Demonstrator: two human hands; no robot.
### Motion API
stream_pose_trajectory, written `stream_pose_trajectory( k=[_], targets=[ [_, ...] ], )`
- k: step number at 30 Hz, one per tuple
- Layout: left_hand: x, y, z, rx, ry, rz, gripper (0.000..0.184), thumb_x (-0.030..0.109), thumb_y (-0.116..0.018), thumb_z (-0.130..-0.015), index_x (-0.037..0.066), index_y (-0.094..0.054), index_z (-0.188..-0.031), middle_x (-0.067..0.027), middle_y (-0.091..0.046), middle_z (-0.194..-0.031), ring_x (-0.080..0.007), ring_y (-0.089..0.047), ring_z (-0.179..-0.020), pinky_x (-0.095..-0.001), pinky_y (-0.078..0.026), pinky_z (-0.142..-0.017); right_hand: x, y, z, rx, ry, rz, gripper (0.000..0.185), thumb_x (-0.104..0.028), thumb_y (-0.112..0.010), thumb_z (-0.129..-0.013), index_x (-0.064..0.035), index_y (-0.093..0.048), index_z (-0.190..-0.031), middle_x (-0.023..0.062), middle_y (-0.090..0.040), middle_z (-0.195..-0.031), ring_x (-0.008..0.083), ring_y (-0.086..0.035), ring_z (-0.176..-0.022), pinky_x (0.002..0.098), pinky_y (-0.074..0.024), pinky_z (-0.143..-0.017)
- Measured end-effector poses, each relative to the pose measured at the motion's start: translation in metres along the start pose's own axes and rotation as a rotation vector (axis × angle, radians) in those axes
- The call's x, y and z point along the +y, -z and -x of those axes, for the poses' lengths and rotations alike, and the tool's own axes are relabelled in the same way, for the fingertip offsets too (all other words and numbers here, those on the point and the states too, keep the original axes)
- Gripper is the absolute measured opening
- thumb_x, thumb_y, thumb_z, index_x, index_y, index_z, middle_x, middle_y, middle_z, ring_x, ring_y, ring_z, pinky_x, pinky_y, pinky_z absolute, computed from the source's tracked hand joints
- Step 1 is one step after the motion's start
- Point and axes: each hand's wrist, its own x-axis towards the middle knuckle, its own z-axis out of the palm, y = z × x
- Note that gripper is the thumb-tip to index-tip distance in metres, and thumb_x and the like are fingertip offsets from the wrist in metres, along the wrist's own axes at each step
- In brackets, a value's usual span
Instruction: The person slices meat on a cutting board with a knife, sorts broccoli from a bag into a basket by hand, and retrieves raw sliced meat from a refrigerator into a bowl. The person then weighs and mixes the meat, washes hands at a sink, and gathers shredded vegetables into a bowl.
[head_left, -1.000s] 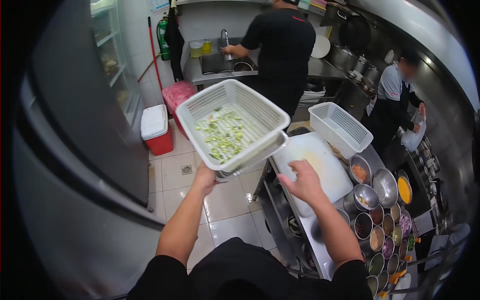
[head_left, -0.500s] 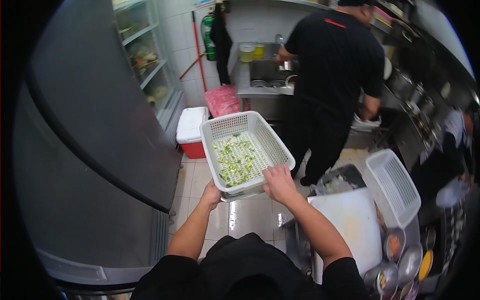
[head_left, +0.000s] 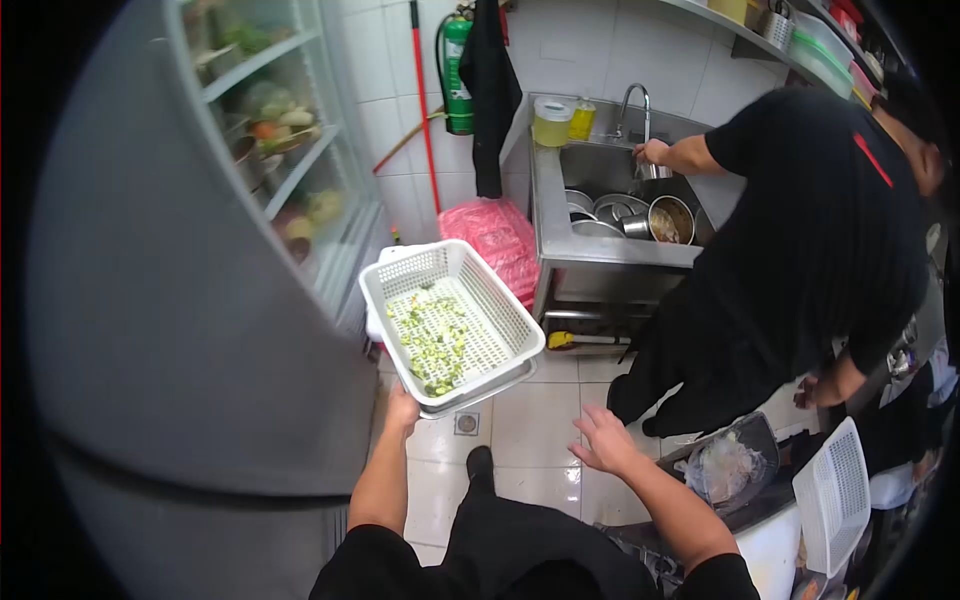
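My left fingers (head_left: 402, 410) grip the rectangular, perforated white plastic basket (head_left: 480, 357) of chopped green bits (head_left: 432, 345). My right fingers (head_left: 605, 440) spread wide, touching nothing

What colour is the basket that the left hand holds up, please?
The basket is white, clearest in the head view.

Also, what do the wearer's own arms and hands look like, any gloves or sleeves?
Left hand and right hand both bare, no gloves. Short, plain black sleeves, forearms uncovered. No watch or bracelet visible; too small to tell about rings.
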Motion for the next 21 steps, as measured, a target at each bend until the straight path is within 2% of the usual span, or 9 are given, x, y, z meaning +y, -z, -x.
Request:
stream_pose_trajectory(
  k=[6,8,10,12,13,16,17,18,21],
  targets=[
    [-0.054,0.006,-0.009,-0.036,-0.231,0.026,0.042,0.005,-0.052,-0.094,0.004,-0.050,-0.136,-0.0097,-0.063,-0.123,-0.0175,-0.059,-0.108,-0.0303,-0.048,-0.092,0.055,-0.055,0.157,-0.220,-0.276,0.042,0.055,-0.042,-0.067,-0.084,-0.0065,-0.060,-0.125,0.0249,-0.045,-0.140,0.0428,-0.044,-0.128,0.0474,-0.0400,-0.106],
    [-0.027,-0.008,0.041,0.014,-0.196,0.072,0.040,0.006,-0.051,-0.095,0.004,-0.051,-0.135,-0.0101,-0.064,-0.120,-0.0183,-0.061,-0.106,-0.0309,-0.049,-0.091,0.062,-0.066,0.217,-0.328,-0.406,0.026,0.058,-0.046,-0.063,-0.086,-0.0099,-0.057,-0.131,0.0224,-0.043,-0.143,0.0419,-0.043,-0.130,0.0476,-0.0393,-0.107],
    [-0.060,-0.018,0.004,-0.014,-0.171,0.112,0.039,0.009,-0.050,-0.096,0.006,-0.052,-0.135,-0.0100,-0.065,-0.119,-0.0199,-0.063,-0.102,-0.0336,-0.051,-0.086,0.062,-0.091,0.238,-0.422,-0.554,0.039,0.058,-0.046,-0.063,-0.086,-0.0116,-0.056,-0.132,0.0207,-0.043,-0.144,0.0410,-0.042,-0.131,0.0470,-0.0393,-0.107],
    [-0.090,-0.010,-0.015,-0.021,-0.292,0.125,0.037,0.013,-0.049,-0.098,0.009,-0.052,-0.135,-0.0099,-0.066,-0.117,-0.0217,-0.065,-0.097,-0.0369,-0.054,-0.080,0.067,-0.102,0.284,-0.475,-0.605,0.056,0.059,-0.046,-0.063,-0.085,-0.0138,-0.056,-0.133,0.0188,-0.042,-0.146,0.0395,-0.042,-0.132,0.0453,-0.0392,-0.108],
    [-0.096,-0.003,0.027,-0.077,-0.070,0.189,0.035,0.019,-0.048,-0.100,0.013,-0.051,-0.134,-0.0097,-0.067,-0.114,-0.0237,-0.067,-0.095,-0.0433,-0.057,-0.073,0.053,-0.107,0.343,-0.527,-0.682,-0.006,0.061,-0.047,-0.062,-0.085,-0.0115,-0.054,-0.134,0.0197,-0.044,-0.144,0.0396,-0.043,-0.131,0.0441,-0.0387,-0.109],
    [-0.113,0.002,0.147,-0.102,0.000,0.247,0.034,0.023,-0.049,-0.100,0.014,-0.051,-0.132,-0.0099,-0.065,-0.116,-0.0258,-0.066,-0.099,-0.0486,-0.057,-0.071,0.031,-0.123,0.484,-0.506,-0.628,0.003,0.058,-0.045,-0.062,-0.087,-0.0051,-0.059,-0.128,0.0205,-0.054,-0.134,0.0342,-0.048,-0.129,0.0418,-0.0390,-0.108],
    [-0.093,-0.010,0.001,-0.157,0.037,0.307,0.034,0.024,-0.050,-0.100,0.013,-0.051,-0.132,-0.0100,-0.065,-0.117,-0.0261,-0.066,-0.100,-0.0497,-0.057,-0.072,0.048,-0.123,0.352,-0.515,-0.666,0.032,0.058,-0.045,-0.062,-0.087,-0.0042,-0.058,-0.128,0.0205,-0.055,-0.133,0.0343,-0.048,-0.129,0.0418,-0.0390,-0.108],
    [-0.095,-0.013,-0.003,-0.189,0.056,0.333,0.034,0.025,-0.050,-0.099,0.013,-0.050,-0.132,-0.0101,-0.064,-0.118,-0.0265,-0.066,-0.101,-0.0508,-0.057,-0.072,0.045,-0.128,0.355,-0.519,-0.674,0.026,0.059,-0.045,-0.062,-0.087,-0.0033,-0.058,-0.128,0.0206,-0.056,-0.132,0.0344,-0.048,-0.128,0.0419,-0.0391,-0.108],
    [-0.116,-0.008,-0.012,-0.381,0.099,0.474,0.060,0.053,-0.050,-0.097,0.013,-0.042,-0.141,-0.0084,-0.059,-0.129,-0.0257,-0.063,-0.109,-0.0495,-0.055,-0.085,0.004,-0.109,0.341,-0.532,-0.710,0.016,0.061,-0.047,-0.059,-0.089,-0.0013,-0.057,-0.128,0.0239,-0.058,-0.128,0.0376,-0.054,-0.122,0.0403,-0.0420,-0.105]
  ],
)
